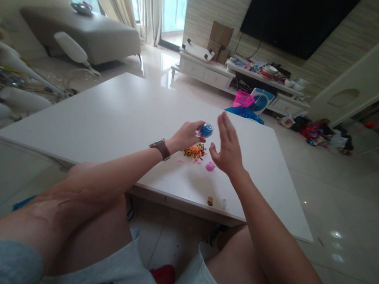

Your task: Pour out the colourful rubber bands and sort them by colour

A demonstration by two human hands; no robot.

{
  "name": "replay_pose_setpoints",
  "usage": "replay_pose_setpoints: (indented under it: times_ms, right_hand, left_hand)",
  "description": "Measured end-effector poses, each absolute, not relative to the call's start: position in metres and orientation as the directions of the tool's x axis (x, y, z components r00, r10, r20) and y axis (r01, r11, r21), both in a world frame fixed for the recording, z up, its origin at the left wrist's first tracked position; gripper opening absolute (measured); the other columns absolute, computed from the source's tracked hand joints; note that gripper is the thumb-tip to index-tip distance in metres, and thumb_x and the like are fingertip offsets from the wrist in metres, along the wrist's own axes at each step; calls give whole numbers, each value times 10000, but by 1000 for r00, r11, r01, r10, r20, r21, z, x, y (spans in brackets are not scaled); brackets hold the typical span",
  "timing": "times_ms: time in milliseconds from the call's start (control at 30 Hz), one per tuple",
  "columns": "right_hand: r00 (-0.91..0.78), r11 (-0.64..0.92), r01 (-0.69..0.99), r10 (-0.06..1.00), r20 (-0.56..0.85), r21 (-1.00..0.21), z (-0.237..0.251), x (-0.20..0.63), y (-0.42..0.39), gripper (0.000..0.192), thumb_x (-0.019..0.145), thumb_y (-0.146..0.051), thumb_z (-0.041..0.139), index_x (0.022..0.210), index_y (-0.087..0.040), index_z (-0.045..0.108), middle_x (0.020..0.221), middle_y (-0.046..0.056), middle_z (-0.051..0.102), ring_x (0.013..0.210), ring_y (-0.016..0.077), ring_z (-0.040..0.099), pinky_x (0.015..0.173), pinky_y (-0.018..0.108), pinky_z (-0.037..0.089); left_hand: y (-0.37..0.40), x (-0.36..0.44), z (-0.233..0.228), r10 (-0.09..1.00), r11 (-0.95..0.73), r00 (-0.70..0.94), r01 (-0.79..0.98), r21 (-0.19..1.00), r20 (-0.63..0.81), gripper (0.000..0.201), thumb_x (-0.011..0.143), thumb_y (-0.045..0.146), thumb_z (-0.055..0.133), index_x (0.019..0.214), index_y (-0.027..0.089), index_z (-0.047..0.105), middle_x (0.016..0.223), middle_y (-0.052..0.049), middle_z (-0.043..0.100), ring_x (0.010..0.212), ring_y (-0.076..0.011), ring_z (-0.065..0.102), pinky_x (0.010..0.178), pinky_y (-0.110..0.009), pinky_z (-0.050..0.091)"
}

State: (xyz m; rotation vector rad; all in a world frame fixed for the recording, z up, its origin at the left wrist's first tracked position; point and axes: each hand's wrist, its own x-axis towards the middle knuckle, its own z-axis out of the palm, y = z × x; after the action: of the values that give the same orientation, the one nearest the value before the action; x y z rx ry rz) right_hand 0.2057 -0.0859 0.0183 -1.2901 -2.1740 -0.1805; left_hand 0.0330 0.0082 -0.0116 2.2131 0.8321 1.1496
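My left hand [186, 137] holds a small blue round object [206, 130] above the white low table [115, 116]. My right hand [227, 148] hovers just to the right of it, palm open, fingers spread and pointing up, holding nothing. Below the hands on the table lies a small pile of yellow, red and orange bits [194, 151]. A pink round piece [210, 166] rests just right of the pile, under my right hand. A watch with a brown strap sits on my left wrist [160, 147].
Two tiny items [209, 201] lie near the table's front edge. Beyond the table stand a white TV cabinet [217, 72], a pink basket [243, 99] and a blue bag on the floor. A grey sofa [84, 34] is at the back left. My knees are under the front edge.
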Motion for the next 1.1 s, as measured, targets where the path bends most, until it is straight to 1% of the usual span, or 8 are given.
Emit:
replay_pose_setpoints:
  times_ms: [67, 133, 300, 467, 700, 900, 1033, 1100]
  right_hand:
    - [-432, 560, 810, 769, 470, -172, 19, 204, -86, 957, 825, -93, 524, 1606, -339, 28, 1675, -24, 122, 1463, 310, 361, 1038, 489, 554]
    - [-455, 578, 798, 763, 459, -170, 21, 203, -87, 942, 820, -76, 507, 1606, -338, 59, 1668, -37, 155, 1451, 289, 386, 1047, 458, 555]
    - [-353, 536, 830, 719, 599, -154, 20, 205, -89, 846, 900, -168, 491, 1611, -308, 55, 1673, -14, 139, 1519, 293, 234, 1169, 511, 427]
    - [-312, 524, 837, 693, 650, -157, 13, 208, -84, 844, 932, -263, 514, 1610, -307, 13, 1679, 16, 114, 1527, 324, 191, 1181, 561, 389]
    - [-358, 545, 832, 669, 651, -102, 5, 205, -81, 848, 930, -214, 487, 1608, -305, -14, 1679, 13, 110, 1528, 294, 200, 1197, 561, 363]
    - [-419, 572, 813, 707, 569, -112, 4, 201, -81, 838, 888, -145, 462, 1609, -303, 66, 1660, 15, 205, 1500, 271, 288, 1154, 522, 435]
    - [-369, 553, 828, 665, 649, -96, 4, 202, -81, 861, 876, -131, 458, 1610, -293, 38, 1671, 10, 158, 1517, 283, 244, 1183, 546, 382]
    - [-356, 545, 832, 668, 653, -103, 4, 203, -81, 865, 871, -130, 465, 1611, -287, 45, 1672, 10, 154, 1515, 288, 249, 1173, 542, 397]
  left_hand:
    - [6, 33, -10, 702, -690, 441, 229, 686, 559, 336, 706, 195, 762, 1023, 172, 652, 875, -19, 696, 752, -143, 607, 711, -265, 525]
    - [5, 32, -8, 698, -690, 427, 188, 699, 574, 349, 722, 211, 758, 1050, 173, 648, 891, -18, 694, 751, -135, 603, 713, -259, 528]
    - [13, 28, -10, 722, -680, 436, 302, 669, 538, 438, 664, 180, 792, 1084, 171, 667, 878, -31, 704, 752, -154, 611, 727, -281, 529]
    - [14, 30, -10, 702, -698, 466, 299, 650, 539, 443, 680, 181, 780, 1108, 186, 667, 923, -42, 714, 814, -176, 636, 727, -283, 530]
    - [6, 28, 1, 680, -712, 475, 243, 659, 559, 449, 688, 183, 785, 1118, 187, 655, 909, -35, 707, 813, -167, 634, 717, -272, 530]
    - [6, 24, 3, 681, -709, 451, 212, 672, 577, 450, 689, 190, 791, 1116, 179, 650, 886, -24, 698, 758, -145, 620, 715, -271, 529]
    - [7, 23, 1, 681, -711, 440, 209, 671, 585, 476, 684, 186, 801, 1134, 177, 646, 904, -27, 702, 741, -139, 615, 712, -270, 528]
    - [7, 23, 1, 674, -718, 448, 212, 663, 587, 480, 688, 179, 797, 1143, 182, 644, 912, -27, 705, 763, -144, 624, 719, -267, 529]
